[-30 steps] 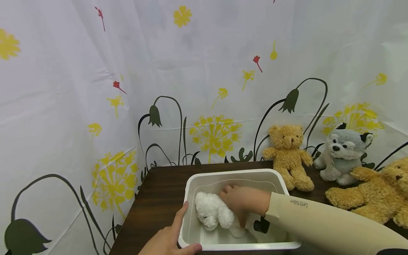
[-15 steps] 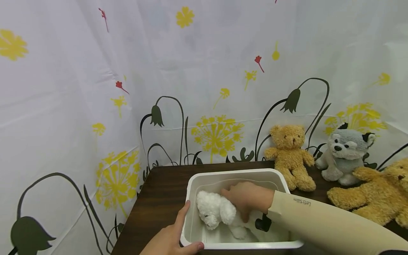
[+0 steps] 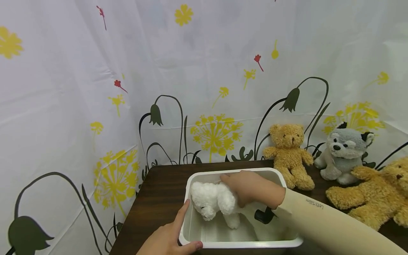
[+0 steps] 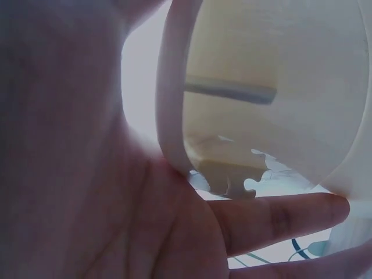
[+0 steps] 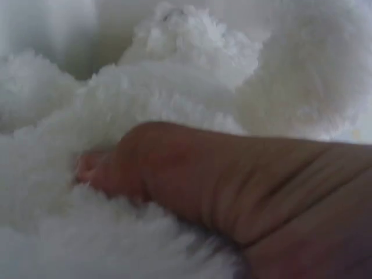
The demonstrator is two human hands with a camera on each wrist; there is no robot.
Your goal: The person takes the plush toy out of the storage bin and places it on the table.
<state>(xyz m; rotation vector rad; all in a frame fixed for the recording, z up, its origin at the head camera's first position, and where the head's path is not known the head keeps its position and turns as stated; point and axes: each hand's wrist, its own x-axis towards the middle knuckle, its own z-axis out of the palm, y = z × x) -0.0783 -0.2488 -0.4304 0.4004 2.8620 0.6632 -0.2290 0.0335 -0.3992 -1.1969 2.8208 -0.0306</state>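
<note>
White bin [image 3: 280, 244] sits at desk [image 3: 162, 187] near edge, open desk to its left & behind. Left hand [image 3: 169, 241] flat w/ straight fingers on bin's left rim corner. Right hand [image 3: 251, 187] clenched round white plush dog [image 3: 213, 202], dog inside bin at about rim height, legs dangling. Vs 1 s ago: dog raised off bin floor, right hand higher; left hand unchanged.
</note>
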